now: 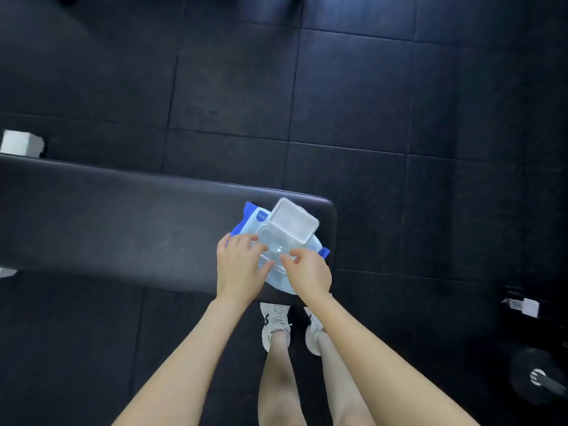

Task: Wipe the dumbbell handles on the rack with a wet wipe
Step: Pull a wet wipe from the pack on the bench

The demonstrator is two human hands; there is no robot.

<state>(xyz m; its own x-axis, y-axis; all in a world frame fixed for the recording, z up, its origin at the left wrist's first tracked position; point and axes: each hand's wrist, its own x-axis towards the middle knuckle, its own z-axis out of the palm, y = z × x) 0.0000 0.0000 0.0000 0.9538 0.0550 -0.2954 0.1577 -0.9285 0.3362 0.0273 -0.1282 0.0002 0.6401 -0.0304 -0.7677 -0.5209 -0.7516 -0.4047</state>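
Observation:
A blue and white wet wipe pack point(261, 219) lies on the right end of a black padded bench point(123, 222). Its clear plastic lid point(294, 220) stands flipped open. My left hand point(238, 265) rests on the pack's left side, fingers spread flat across it and pressing it down. My right hand point(307, 272) sits at the pack's opening, with thumb and forefinger curled and pinching the wipe there. The wipe itself is mostly hidden under my fingers. No dumbbell rack is in view.
The bench runs from the left edge to the middle of the view over a dark rubber tile floor point(368, 103). A black dumbbell point(536, 378) lies at the lower right. A white block point(21, 143) sits behind the bench at left. My legs and white shoes point(275, 324) stand below the bench.

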